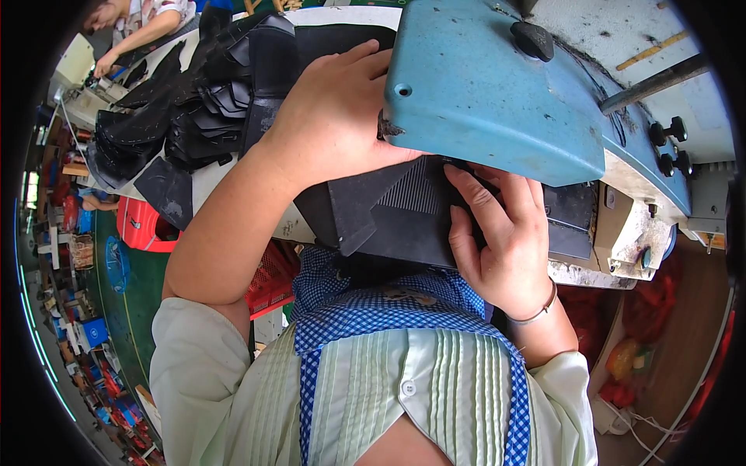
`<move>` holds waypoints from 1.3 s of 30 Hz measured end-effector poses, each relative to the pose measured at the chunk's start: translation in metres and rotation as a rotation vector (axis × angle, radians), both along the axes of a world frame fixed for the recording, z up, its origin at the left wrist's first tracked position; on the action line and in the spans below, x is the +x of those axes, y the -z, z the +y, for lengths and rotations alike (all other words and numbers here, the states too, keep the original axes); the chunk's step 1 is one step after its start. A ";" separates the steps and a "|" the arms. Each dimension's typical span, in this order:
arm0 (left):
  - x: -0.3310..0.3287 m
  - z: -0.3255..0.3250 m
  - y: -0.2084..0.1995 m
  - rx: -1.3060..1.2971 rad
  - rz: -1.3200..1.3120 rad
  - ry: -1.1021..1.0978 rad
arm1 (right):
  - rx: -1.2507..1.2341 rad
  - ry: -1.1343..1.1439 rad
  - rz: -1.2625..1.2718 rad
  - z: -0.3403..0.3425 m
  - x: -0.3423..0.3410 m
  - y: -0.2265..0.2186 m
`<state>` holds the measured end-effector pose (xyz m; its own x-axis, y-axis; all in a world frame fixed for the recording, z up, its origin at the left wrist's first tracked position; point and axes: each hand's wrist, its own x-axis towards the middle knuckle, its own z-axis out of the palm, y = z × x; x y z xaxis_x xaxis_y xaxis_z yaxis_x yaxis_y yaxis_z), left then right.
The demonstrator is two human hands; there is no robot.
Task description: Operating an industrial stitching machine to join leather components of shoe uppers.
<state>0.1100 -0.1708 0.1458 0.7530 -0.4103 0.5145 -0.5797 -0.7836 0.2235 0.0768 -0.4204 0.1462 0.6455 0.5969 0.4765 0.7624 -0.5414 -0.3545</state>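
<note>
A blue machine housing (pixel 489 93) reaches over the work in front of me. Under its lower edge lies a flat black piece (pixel 416 233) with a ribbed patch, which looks like leather or synthetic sheet. My left hand (pixel 334 116) is stretched out over the far left of this piece, its fingers apart and their tips hidden behind the housing. The thumb reaches in below the housing's edge. My right hand (pixel 501 225) rests on the piece's right side, thumb and index finger apart; its other fingertips are hidden under the housing. Whatever works beneath the housing is out of sight.
Stacked black cut pieces (pixel 210 109) cover the table on the left. Below them stand a red container (pixel 144 225) and a red crate (pixel 270 283). Black knobs (pixel 672 147) and a metal rod (pixel 653 85) stick out at right. Another person's arm (pixel 144 39) works at far left.
</note>
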 end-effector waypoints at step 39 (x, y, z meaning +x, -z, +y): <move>-0.179 0.031 -0.068 -1.091 0.933 0.240 | 0.275 -0.413 0.543 0.023 -0.040 -0.069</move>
